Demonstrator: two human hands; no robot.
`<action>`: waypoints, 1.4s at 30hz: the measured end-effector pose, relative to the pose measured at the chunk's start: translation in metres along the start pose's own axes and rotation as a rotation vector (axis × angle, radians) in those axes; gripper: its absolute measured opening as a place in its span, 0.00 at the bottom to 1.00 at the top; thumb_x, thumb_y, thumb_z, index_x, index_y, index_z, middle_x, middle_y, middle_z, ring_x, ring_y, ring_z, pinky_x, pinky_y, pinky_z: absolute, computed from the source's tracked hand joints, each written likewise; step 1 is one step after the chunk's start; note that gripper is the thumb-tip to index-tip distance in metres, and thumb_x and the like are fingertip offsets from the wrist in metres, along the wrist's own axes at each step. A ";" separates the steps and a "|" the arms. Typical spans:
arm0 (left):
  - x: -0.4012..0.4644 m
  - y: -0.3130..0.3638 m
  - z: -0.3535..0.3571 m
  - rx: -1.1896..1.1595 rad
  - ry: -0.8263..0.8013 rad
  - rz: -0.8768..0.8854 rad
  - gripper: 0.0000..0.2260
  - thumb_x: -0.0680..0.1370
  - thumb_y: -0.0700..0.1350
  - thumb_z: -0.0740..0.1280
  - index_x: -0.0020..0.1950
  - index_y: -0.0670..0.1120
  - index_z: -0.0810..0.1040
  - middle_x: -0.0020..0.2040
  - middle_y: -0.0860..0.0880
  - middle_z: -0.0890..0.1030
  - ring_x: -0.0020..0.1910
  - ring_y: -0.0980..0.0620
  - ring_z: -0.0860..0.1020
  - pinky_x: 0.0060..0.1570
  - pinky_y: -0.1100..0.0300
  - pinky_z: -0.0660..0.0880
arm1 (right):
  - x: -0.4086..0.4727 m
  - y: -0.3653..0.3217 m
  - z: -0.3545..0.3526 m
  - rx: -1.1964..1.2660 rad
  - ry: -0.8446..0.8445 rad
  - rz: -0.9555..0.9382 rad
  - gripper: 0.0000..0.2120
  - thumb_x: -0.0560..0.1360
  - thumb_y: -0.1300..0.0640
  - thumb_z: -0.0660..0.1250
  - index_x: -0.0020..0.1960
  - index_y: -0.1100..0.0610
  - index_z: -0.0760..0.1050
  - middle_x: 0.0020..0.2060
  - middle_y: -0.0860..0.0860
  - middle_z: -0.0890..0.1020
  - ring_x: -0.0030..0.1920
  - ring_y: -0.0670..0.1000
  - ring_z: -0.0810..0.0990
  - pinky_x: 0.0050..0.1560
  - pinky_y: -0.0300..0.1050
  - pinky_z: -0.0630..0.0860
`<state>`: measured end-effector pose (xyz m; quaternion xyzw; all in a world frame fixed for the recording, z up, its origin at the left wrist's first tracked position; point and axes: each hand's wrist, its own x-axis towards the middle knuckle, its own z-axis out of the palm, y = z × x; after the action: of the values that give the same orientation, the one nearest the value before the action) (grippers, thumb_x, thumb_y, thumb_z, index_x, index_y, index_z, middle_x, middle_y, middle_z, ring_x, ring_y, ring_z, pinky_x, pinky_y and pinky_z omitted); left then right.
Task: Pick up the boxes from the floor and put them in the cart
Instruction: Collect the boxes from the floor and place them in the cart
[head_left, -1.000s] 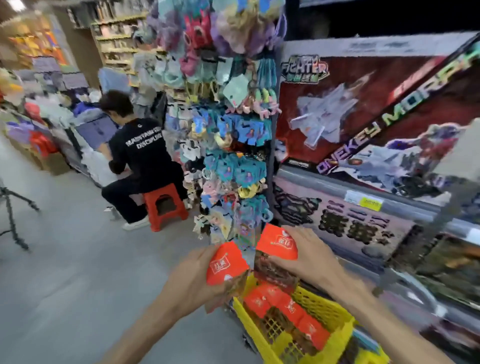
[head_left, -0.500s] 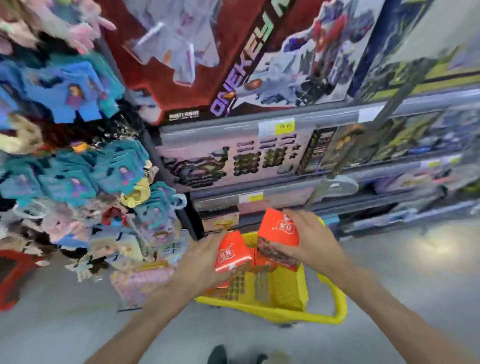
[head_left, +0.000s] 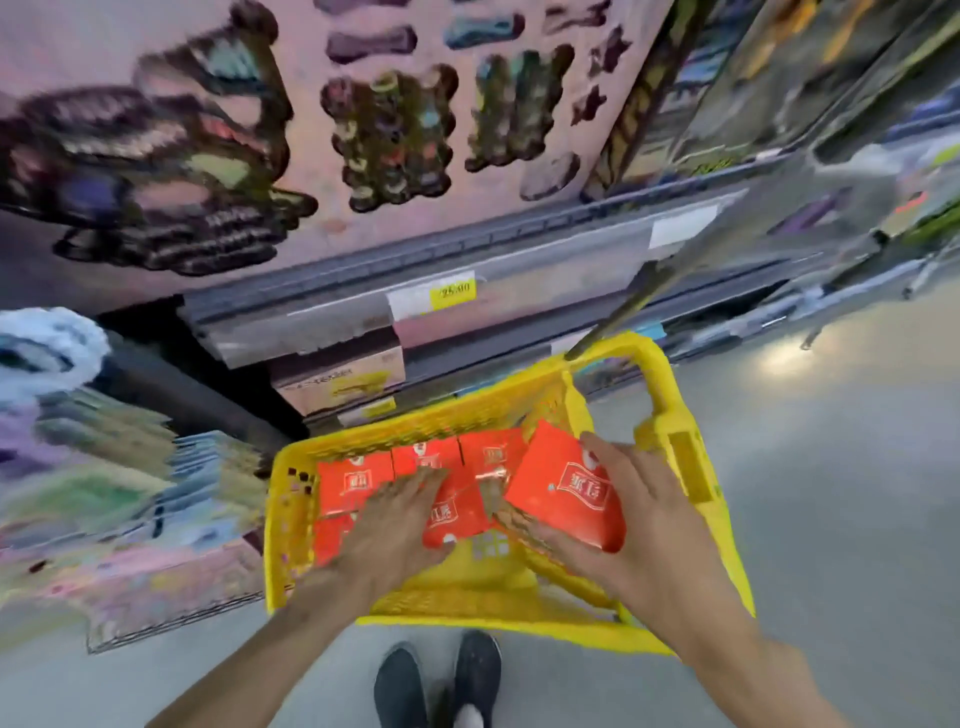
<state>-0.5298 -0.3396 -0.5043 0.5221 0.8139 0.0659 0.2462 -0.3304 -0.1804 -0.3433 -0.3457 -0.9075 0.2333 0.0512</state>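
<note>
A yellow plastic cart (head_left: 280, 525) stands on the floor right below me, with several orange-red boxes (head_left: 353, 480) lying flat along its far side. My left hand (head_left: 400, 525) is inside the cart, holding an orange-red box (head_left: 457, 512) low among the others, fingers laid over it. My right hand (head_left: 628, 514) grips a second orange-red box (head_left: 566, 493), tilted, just above the cart's right half, thumb under it and fingers over its far edge.
Shop shelves (head_left: 467, 291) with large toy boxes rise right behind the cart. Hanging packets (head_left: 104, 467) crowd the left side. The cart's handle (head_left: 660, 374) points to the far right. My shoes (head_left: 441, 680) stand on grey floor just before the cart.
My view swung from the aisle down onto the cart. Both hands came down from chest height, each with a box, into the cart.
</note>
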 end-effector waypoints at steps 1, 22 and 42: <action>0.006 -0.006 0.016 0.022 -0.011 0.008 0.42 0.70 0.64 0.71 0.78 0.49 0.60 0.75 0.45 0.68 0.68 0.42 0.72 0.66 0.49 0.69 | 0.000 0.004 0.010 -0.005 -0.009 0.003 0.43 0.65 0.25 0.65 0.71 0.50 0.68 0.60 0.44 0.74 0.60 0.49 0.73 0.56 0.45 0.75; 0.021 -0.052 0.100 0.245 -0.051 0.025 0.38 0.67 0.54 0.79 0.72 0.45 0.68 0.64 0.41 0.70 0.62 0.41 0.68 0.60 0.46 0.70 | 0.069 0.044 0.153 -0.481 -0.386 -0.355 0.45 0.57 0.32 0.75 0.65 0.58 0.73 0.53 0.53 0.81 0.51 0.56 0.82 0.53 0.54 0.77; 0.024 -0.050 0.112 0.304 -0.038 -0.005 0.41 0.73 0.59 0.72 0.78 0.46 0.56 0.69 0.40 0.64 0.66 0.41 0.65 0.66 0.45 0.66 | 0.071 0.106 0.260 -0.498 -0.464 -0.319 0.43 0.59 0.44 0.79 0.69 0.54 0.65 0.60 0.54 0.70 0.57 0.55 0.69 0.59 0.52 0.72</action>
<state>-0.5262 -0.3581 -0.6282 0.5525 0.8110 -0.0688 0.1796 -0.3859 -0.1660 -0.6274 -0.1398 -0.9663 0.0668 -0.2057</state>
